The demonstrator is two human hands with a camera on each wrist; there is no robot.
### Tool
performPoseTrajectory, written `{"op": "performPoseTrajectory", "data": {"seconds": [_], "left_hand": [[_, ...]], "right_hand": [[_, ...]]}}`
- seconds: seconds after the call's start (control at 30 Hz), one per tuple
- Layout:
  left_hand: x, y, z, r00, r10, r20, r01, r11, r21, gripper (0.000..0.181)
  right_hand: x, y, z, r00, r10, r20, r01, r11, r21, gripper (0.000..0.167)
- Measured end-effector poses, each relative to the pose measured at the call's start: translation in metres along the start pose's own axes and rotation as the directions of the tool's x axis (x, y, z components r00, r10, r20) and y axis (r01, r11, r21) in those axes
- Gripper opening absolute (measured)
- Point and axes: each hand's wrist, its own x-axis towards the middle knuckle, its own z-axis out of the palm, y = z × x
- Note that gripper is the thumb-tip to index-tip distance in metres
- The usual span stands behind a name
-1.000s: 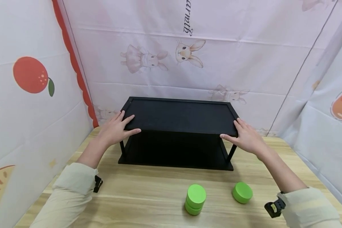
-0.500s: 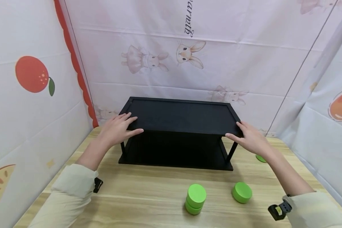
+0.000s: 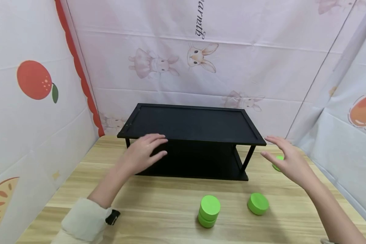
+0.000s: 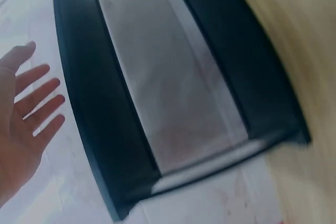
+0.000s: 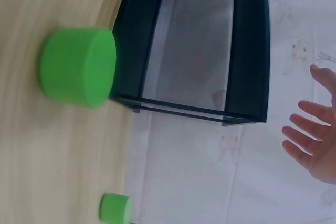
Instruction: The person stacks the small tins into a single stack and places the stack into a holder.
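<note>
A black two-tier shelf [image 3: 192,123] stands on the wooden table, its top board over a lower board with posts at the corners. My left hand [image 3: 141,154] hovers in front of the shelf's left part, fingers spread and holding nothing. Just off the right front corner, my right hand [image 3: 291,161] is held in the air, apart from the shelf, its fingers extended. Both wrist views show the shelf [image 4: 94,98] beside a spread hand, with a gap between them; the left wrist view is blurred.
Two green round blocks [image 3: 209,210] sit stacked at the table's front. Right of them lies another green round block [image 3: 258,204]. A further green piece [image 3: 278,163] is partly hidden behind my right hand. Printed cloth [image 3: 170,51] hangs behind and at both sides.
Both hands have let go of the shelf's top edges. My left hand has moved right and toward me, my right hand outward to the right. The shelf looks unmoved.
</note>
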Motion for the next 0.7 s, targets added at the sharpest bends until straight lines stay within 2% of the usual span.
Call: {"op": "performPoseTrajectory", "data": {"seconds": [0.1,0.2,0.27,0.37,0.5,0.7], "left_hand": [[-0.006,0.019,0.012,0.999,-0.011,0.052,0.019,0.988,-0.152,0.045],[-0.012,0.036,0.025,0.991,-0.03,0.132,0.071,0.945,-0.319,0.051],[-0.015,0.044,0.033,0.985,-0.037,0.169,0.107,0.899,-0.425,0.055],[-0.018,0.053,0.047,0.981,-0.03,0.189,0.13,0.829,-0.544,0.056],[-0.024,0.066,0.069,0.971,-0.039,0.236,0.187,0.743,-0.643,0.057],[-0.035,0.086,0.097,0.923,-0.036,0.384,0.331,0.586,-0.74,0.067]], "right_hand": [[-0.016,-0.003,-0.001,0.999,-0.001,-0.036,0.001,1.0,0.019,0.049],[-0.032,-0.004,0.002,0.999,0.024,-0.044,-0.022,0.999,0.035,0.046],[-0.042,-0.004,0.005,0.998,0.054,-0.03,-0.053,0.998,0.046,0.046],[-0.056,-0.001,0.01,0.996,0.091,-0.008,-0.09,0.994,0.069,0.046],[-0.07,0.007,0.02,0.994,0.11,-0.003,-0.109,0.987,0.119,0.044],[-0.088,0.021,0.034,0.995,0.098,0.012,-0.098,0.98,0.175,0.042]]}}
